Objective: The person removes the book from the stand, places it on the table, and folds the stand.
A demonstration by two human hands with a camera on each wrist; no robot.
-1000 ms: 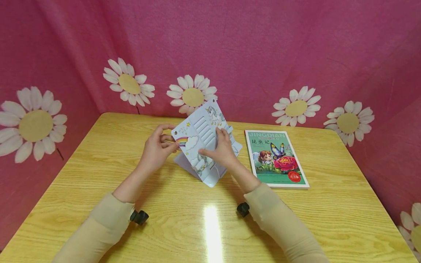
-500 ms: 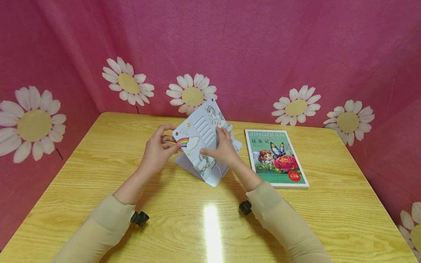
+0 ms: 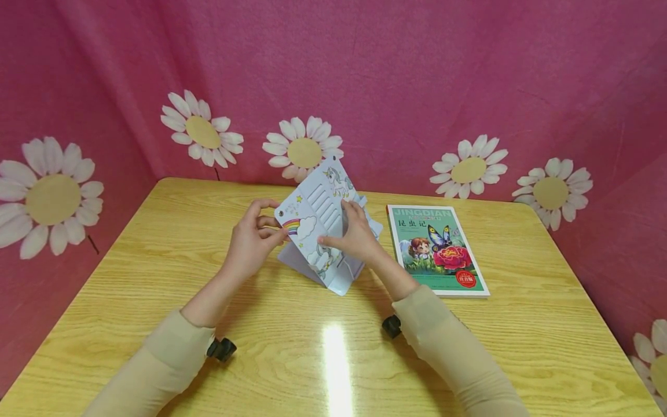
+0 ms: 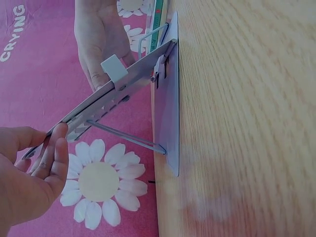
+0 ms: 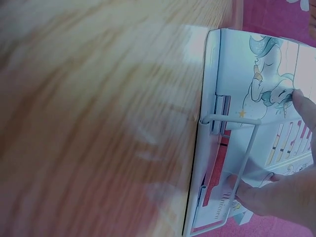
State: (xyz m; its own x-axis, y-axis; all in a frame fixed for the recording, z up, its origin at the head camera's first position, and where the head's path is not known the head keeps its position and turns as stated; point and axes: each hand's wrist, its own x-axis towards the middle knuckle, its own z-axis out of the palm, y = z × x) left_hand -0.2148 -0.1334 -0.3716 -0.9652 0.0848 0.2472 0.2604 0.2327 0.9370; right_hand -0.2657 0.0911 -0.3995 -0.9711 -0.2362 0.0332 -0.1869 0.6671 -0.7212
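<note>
A pale metal book stand (image 3: 307, 229) printed with unicorns, a rainbow and a cloud leans back on the table, its panel over a flat base plate (image 3: 296, 262). My left hand (image 3: 250, 234) pinches the panel's left edge near the upper corner; in the left wrist view the thumb and fingers lie on opposite faces of the sheet. Spread across the front, my right hand (image 3: 359, 234) touches the panel with thumb and fingertips. A wire leg (image 4: 126, 136) runs between panel and base. A wire page holder (image 5: 244, 158) stands at the lower front in the right wrist view.
To the right of the stand lies a green-covered book (image 3: 435, 255) with a butterfly and a red flower. The wooden table (image 3: 281, 359) ends at a pink curtain (image 3: 365, 75) with large daisies. A bright light reflection crosses the table's front.
The stand has turned slightly, its lower end shifting a little to the right. Both hands keep their places on it and move with it.
</note>
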